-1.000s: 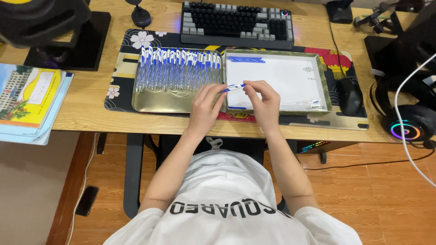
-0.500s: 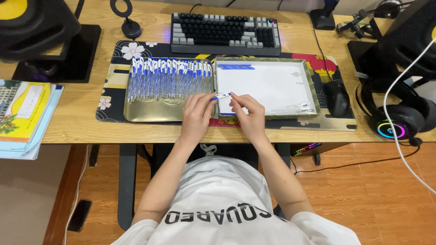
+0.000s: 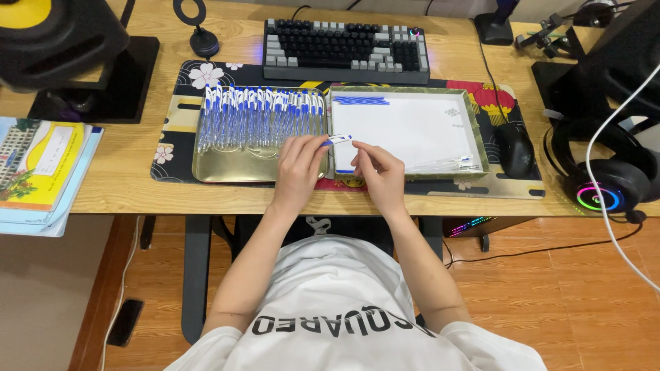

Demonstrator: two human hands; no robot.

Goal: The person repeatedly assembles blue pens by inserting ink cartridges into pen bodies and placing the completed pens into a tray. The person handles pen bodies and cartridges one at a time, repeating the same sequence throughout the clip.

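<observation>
From my remote seat, the far left of the desk (image 3: 137, 185) shows a stack of books (image 3: 45, 168) with a yellow cover on top, and above it a black speaker (image 3: 62, 41) on a dark stand. Moving right, a patterned desk mat (image 3: 175, 117) carries a shallow gold metal tray (image 3: 227, 165), and in it a long row of blue-and-white pens (image 3: 258, 117) lies side by side, caps toward the keyboard (image 3: 344, 49) that sits behind the mat. I see the left hand (image 3: 300, 168) over the tray's right front corner, its fingers curled in a pinch on one end of a single blue-and-white pen (image 3: 338, 140). That pen is held lifted, roughly level, right above the seam where the gold tray meets the second tray. The right hand (image 3: 380, 172) is just beside the left, fingers closed on the other end of the same pen, so both hands grip it between them. Under and beyond the right hand is a green-rimmed tray (image 3: 478, 130) lined with white paper, bearing a few blue pen parts (image 3: 361, 101) at its back left corner and some clear pen barrels (image 3: 443, 165) near its front right. Further right a black mouse (image 3: 514, 148) rests on the mat, and at the desk's right edge a black headset (image 3: 605, 182) glows with a coloured ring.
</observation>
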